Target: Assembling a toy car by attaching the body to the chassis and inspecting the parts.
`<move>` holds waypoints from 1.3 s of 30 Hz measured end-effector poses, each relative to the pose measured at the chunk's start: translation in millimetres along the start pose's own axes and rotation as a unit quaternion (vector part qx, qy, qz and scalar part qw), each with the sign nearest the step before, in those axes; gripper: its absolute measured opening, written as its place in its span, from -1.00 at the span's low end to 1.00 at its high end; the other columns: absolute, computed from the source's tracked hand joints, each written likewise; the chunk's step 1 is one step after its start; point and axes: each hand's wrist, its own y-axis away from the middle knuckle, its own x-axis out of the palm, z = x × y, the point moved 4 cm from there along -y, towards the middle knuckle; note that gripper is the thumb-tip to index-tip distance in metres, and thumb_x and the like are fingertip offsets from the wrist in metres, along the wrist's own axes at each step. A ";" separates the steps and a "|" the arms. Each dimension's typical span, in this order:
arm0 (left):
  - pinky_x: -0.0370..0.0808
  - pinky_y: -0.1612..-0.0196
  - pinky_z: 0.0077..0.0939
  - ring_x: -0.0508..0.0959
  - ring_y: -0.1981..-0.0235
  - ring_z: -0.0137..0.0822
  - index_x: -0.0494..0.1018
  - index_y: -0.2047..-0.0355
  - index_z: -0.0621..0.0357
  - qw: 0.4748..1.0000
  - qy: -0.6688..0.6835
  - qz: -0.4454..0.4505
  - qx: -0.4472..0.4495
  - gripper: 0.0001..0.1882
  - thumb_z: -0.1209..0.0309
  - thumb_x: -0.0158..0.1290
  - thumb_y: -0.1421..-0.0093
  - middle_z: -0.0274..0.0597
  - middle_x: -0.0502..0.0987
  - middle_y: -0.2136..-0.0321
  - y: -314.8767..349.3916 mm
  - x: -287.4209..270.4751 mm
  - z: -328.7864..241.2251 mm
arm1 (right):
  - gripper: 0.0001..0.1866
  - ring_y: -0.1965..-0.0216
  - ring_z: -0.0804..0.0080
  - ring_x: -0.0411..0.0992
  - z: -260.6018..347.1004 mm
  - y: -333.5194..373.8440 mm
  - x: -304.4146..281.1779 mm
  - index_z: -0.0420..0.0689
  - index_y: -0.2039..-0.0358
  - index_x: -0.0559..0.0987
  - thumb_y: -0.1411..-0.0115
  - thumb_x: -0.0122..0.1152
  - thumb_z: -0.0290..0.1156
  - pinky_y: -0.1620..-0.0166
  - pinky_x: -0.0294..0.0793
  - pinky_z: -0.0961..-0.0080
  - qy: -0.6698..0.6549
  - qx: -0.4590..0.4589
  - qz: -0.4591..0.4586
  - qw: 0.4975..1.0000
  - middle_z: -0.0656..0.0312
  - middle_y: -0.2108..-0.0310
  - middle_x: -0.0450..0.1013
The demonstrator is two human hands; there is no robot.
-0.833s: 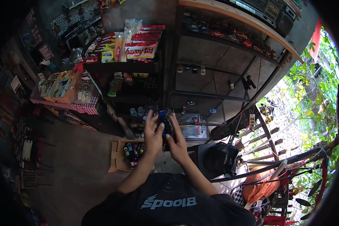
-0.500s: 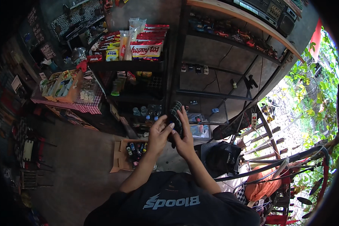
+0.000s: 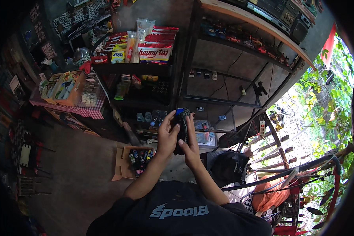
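In front of my chest, both hands are closed around a dark item with a blue patch at its far end. A dark checked cloth lies against its right side. My left hand grips from the left, thumb across the near face. From the other side my right hand presses the cloth, its fingers along the edge and its thumb low. Between the palms the item's lower part is black, and its kind cannot be made out.
An open cardboard box of small colourful items sits on the floor below. Ahead stands a black rack with snack packets. The metal shelving at right carries toy cars. A black bag lies right of my arm.
The held item has turned so that its blue patch shows, and the cloth has shifted to its right side. My left fingers have closed in around it. The view has shifted slightly.
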 end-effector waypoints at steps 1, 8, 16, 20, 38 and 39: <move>0.29 -0.21 -0.50 0.41 -0.11 -0.34 0.21 -0.23 0.33 1.000 0.006 0.008 -0.009 -0.47 0.68 -0.02 -0.24 -0.05 0.39 -0.10 -0.2 -1.8 1.8 | -0.19 -0.47 0.04 -0.30 -2.1 0.1 -1.0 -0.17 -0.40 0.03 -0.18 0.07 -0.28 -0.41 -0.25 0.22 0.001 0.000 -0.002 1.000 -0.07 -0.46 -0.29; 0.41 -0.01 -0.64 0.45 0.08 -0.48 0.22 -0.15 0.33 0.989 0.054 0.070 -0.118 -0.49 0.71 0.04 -0.19 -0.20 0.42 0.18 7.0 -20.5 16.7 | -0.26 -0.46 0.16 -0.20 -25.1 -19.2 -18.1 -0.18 -0.36 0.15 -0.13 0.07 -0.47 -0.40 -0.16 0.29 -0.017 0.054 0.026 0.998 0.00 -0.45 -0.18; 0.35 -0.14 -0.53 0.46 -0.04 -0.37 0.22 -0.20 0.31 0.999 -0.046 0.001 -0.005 -0.50 0.70 -0.04 -0.25 -0.09 0.44 -0.02 -10.9 -28.9 11.8 | -0.14 -0.47 0.03 -0.30 -19.2 3.9 19.4 -0.18 -0.41 -0.02 -0.11 0.08 -0.40 -0.40 -0.23 0.21 0.013 0.024 -0.003 1.000 -0.11 -0.45 -0.28; 0.36 -0.11 -0.57 0.44 -0.03 -0.42 0.23 -0.22 0.34 0.993 -0.063 0.045 -0.088 -0.44 0.71 0.01 -0.19 -0.13 0.42 -0.02 2.8 -29.7 22.3 | -0.18 -0.46 0.05 -0.23 -31.5 -6.8 3.7 -0.16 -0.39 0.06 -0.11 0.09 -0.42 -0.39 -0.17 0.23 0.053 0.009 -0.036 0.998 -0.07 -0.45 -0.24; 0.39 -0.08 -0.56 0.45 0.01 -0.43 0.18 -0.22 0.29 0.998 -0.031 0.023 -0.044 -0.42 0.74 -0.03 -0.18 -0.16 0.42 0.01 -0.1 -22.4 15.8 | -0.24 -0.46 0.13 -0.19 -19.0 -6.2 0.1 -0.15 -0.35 0.19 -0.07 0.06 -0.66 -0.40 -0.13 0.28 -0.006 0.021 -0.013 1.000 -0.01 -0.45 -0.17; 0.40 -0.07 -0.56 0.45 0.01 -0.43 0.17 -0.21 0.29 0.996 -0.033 0.033 -0.081 -0.41 0.77 -0.04 -0.15 -0.17 0.41 0.01 -0.3 -22.4 15.0 | -0.26 -0.45 0.12 -0.18 -16.2 -10.0 -3.4 -0.14 -0.33 0.23 -0.07 0.06 -0.67 -0.39 -0.11 0.28 0.005 0.014 0.008 1.000 -0.01 -0.45 -0.15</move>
